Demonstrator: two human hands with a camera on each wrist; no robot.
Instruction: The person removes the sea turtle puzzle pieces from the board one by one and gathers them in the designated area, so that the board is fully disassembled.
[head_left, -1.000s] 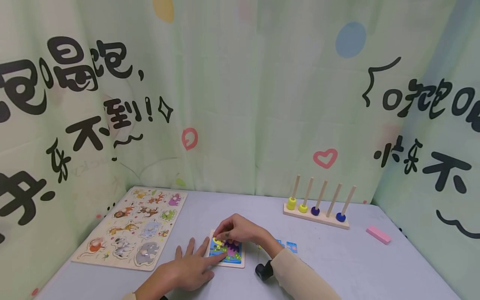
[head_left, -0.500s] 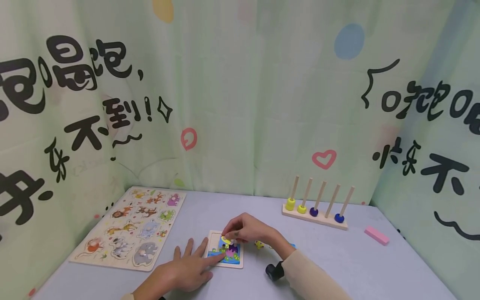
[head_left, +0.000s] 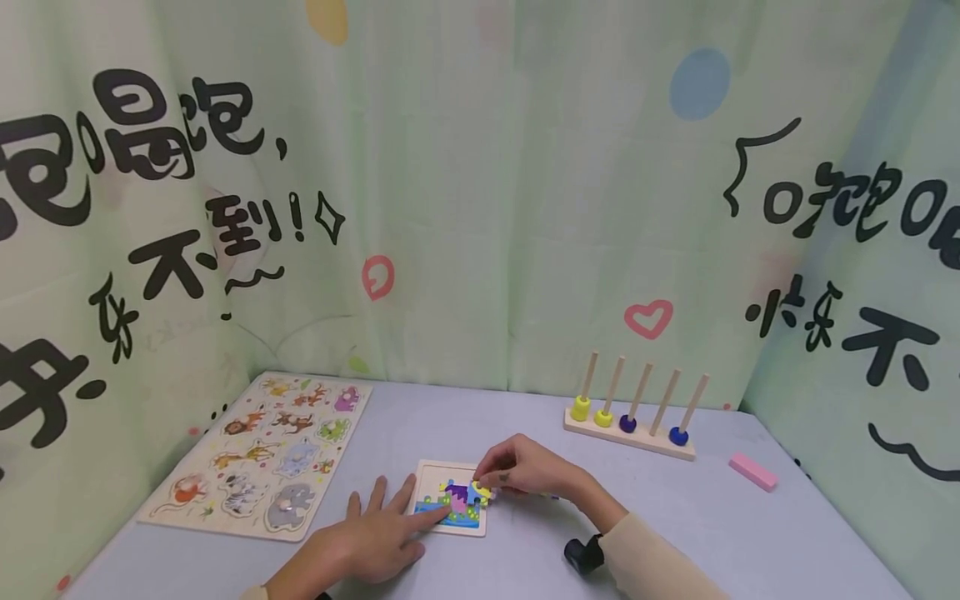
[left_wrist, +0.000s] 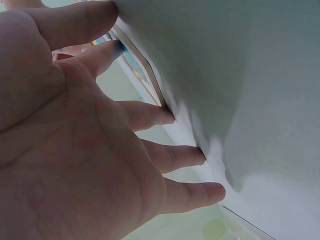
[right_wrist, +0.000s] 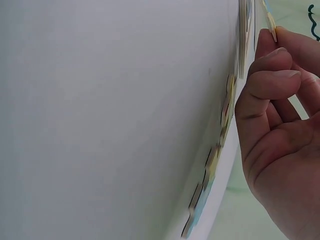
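A small wooden jigsaw tray [head_left: 429, 482] lies on the table, its lower part filled with blue, green, pink and purple pieces. The left hand [head_left: 372, 537] has its fingers spread beside the tray, the index finger resting on the pieces. In the left wrist view, fingertips touch the tabletop by the tray edge [left_wrist: 150, 75]. Between thumb and fingertips, the right hand [head_left: 528, 467] pinches a yellow-and-blue jigsaw piece [head_left: 478, 493] over the tray's right side. The right wrist view shows that piece [right_wrist: 271, 25] nearly edge-on.
Loose jigsaw pieces [right_wrist: 227, 102] lie on the table beneath the right hand, mostly hidden in the head view. An animal puzzle board [head_left: 262, 458] lies at left. A peg stacker [head_left: 630, 432] with rings and a pink block [head_left: 753, 471] stand at the right.
The right hand has moved right from the tray's upper left to its right side, carrying the yellow-and-blue jigsaw piece. The tray's upper left now shows bare wood. The left hand has stayed nearly still.
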